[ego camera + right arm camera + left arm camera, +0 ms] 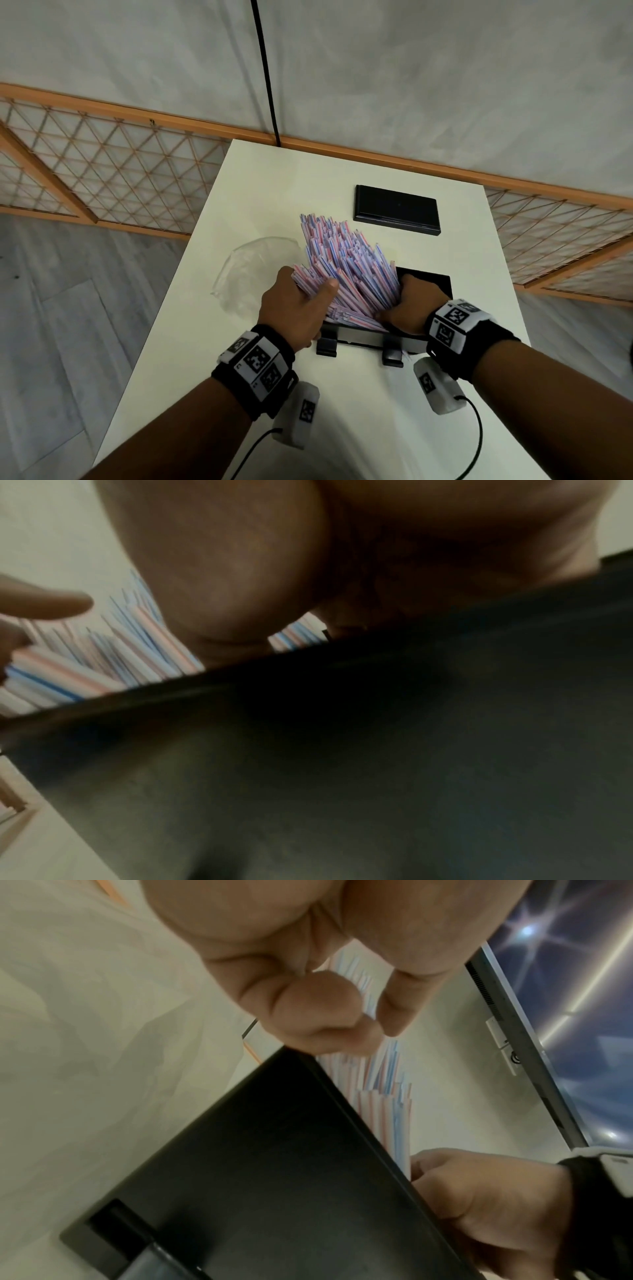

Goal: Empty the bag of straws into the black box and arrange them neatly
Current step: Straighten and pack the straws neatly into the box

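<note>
A thick bundle of red, blue and white striped straws [342,260] stands slanted in the open black box [431,282], fanning up and away from me. From the left, my left hand [308,291] grips the bundle with its thumb laid across the front. My right hand [400,296] holds it from the right, fingers curled in against the straws inside the box. The left wrist view shows curled fingers [325,1010], straws [387,1096] and the box wall [274,1177]. In the right wrist view the palm hides most of the straws [103,656] above the box [377,750].
The clear plastic bag [253,270] lies empty on the white table [359,428], left of the box. The black lid [397,209] lies flat further back. Two latches [327,346] hang on the box front. The table's left edge runs close to the bag.
</note>
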`<action>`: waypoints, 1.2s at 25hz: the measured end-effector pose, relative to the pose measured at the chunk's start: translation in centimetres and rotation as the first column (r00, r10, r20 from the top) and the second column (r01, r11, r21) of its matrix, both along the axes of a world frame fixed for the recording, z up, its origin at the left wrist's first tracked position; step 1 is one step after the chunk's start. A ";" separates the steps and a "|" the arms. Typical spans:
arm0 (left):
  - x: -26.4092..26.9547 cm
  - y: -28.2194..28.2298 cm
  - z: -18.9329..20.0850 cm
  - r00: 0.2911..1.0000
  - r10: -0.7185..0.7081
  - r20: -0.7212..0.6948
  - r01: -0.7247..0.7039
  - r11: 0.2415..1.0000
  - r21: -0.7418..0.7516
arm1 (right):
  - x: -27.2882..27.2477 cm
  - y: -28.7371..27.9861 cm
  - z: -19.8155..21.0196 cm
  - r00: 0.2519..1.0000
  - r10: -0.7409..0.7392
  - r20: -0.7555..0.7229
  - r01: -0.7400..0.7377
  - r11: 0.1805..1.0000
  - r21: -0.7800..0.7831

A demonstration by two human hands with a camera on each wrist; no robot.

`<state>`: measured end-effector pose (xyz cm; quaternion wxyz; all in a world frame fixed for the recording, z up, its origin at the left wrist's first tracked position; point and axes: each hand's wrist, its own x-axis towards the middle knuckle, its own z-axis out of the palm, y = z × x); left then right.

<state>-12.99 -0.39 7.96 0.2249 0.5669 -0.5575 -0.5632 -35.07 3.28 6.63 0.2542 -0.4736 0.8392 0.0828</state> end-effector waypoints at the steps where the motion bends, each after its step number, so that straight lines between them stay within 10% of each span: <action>1: 0.0 0.0 0.0 1.000 -0.002 -0.005 0.002 1.000 0.003 | 0.2 -0.1 -0.1 1.000 0.011 -0.005 -0.011 1.000 0.007; 13: 0.5 0.4 0.0 0.995 0.035 -0.095 -0.032 0.999 0.037 | 3.4 -0.3 3.3 0.975 0.214 0.059 -0.184 0.926 -0.330; 30: 0.2 -0.6 0.5 0.999 -0.033 0.004 0.033 0.999 -0.027 | 1.5 0.2 0.5 0.979 0.036 0.200 -0.020 0.997 -0.080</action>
